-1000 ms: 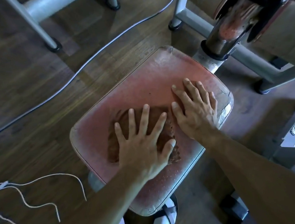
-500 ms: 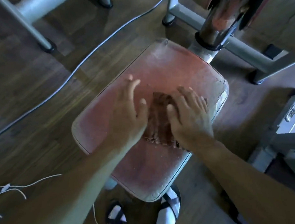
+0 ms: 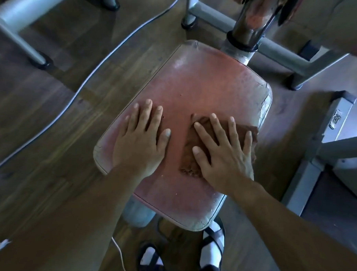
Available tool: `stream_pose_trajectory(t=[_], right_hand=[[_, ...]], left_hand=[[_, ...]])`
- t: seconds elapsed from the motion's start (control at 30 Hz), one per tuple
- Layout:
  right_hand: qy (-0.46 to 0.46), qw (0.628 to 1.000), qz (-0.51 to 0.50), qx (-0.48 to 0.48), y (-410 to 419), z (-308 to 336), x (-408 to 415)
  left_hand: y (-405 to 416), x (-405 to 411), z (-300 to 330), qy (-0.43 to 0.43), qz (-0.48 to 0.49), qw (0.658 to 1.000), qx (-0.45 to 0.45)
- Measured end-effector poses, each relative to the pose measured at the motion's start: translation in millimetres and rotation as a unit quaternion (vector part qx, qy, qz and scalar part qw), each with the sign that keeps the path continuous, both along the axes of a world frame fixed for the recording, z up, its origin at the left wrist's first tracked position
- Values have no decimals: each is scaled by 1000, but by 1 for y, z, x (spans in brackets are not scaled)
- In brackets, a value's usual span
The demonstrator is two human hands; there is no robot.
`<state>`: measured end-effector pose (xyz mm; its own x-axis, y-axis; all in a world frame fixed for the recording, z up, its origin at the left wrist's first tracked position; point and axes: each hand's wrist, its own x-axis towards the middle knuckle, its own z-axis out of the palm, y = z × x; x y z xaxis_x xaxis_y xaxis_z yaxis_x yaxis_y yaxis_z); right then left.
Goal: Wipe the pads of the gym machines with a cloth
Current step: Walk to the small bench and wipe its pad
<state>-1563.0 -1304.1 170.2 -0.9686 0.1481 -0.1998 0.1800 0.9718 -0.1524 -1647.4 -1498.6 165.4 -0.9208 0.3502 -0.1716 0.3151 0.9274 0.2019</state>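
A worn red seat pad of a gym machine fills the middle of the view, cracked along its right edge. A brown cloth lies on the pad's right side, reaching the right edge. My right hand presses flat on the cloth with fingers spread. My left hand rests flat on the bare pad at its left side, fingers straight, apart from the cloth.
A chrome post rises behind the pad, joined to grey frame bars. Another grey frame leg stands at the top left. A grey cable runs across the wooden floor. A metal bracket is at the right. My sandalled feet are below the pad.
The cloth passed from under my left hand to under my right hand and slid to the pad's right edge. My left hand moved left onto the bare pad.
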Motion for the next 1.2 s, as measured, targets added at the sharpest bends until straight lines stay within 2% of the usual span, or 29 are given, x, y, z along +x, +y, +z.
stream_pose_trajectory(t=[0.1, 0.2, 0.27, 0.43, 0.47, 0.57, 0.63, 0.8, 1.0, 1.2], right_hand=[[-7, 999, -49, -13, -32, 2, 15], [-14, 999, 31, -6, -38, 3, 29], [-14, 999, 49, -12, -27, 3, 24], [-2, 996, -87, -27, -47, 3, 28], [4, 996, -80, -27, -59, 4, 38], [1, 1000, 23, -19, -72, 4, 67], [9, 999, 45, -14, -63, 1, 64], [15, 998, -50, -19, -76, 6, 58], [32, 988, 152, 3, -72, 0, 88], [83, 931, 351, 58, -36, -12, 80]], left_hand=[[-1, 2, -4, 30, -2, 1000, 8], [-2, 3, -7, 57, -9, 998, 14], [-2, 2, -7, 48, -8, 999, 20], [-2, 3, -6, 53, -7, 998, 21], [-2, 3, -6, 47, -5, 999, 19], [-1, 2, -3, 22, 0, 1000, 17], [-2, 3, -2, 23, -4, 999, 22], [-2, 3, -2, 32, -7, 999, 19], [-2, 5, -2, 31, -5, 999, 26], [-4, 3, -7, 75, -15, 996, 38]])
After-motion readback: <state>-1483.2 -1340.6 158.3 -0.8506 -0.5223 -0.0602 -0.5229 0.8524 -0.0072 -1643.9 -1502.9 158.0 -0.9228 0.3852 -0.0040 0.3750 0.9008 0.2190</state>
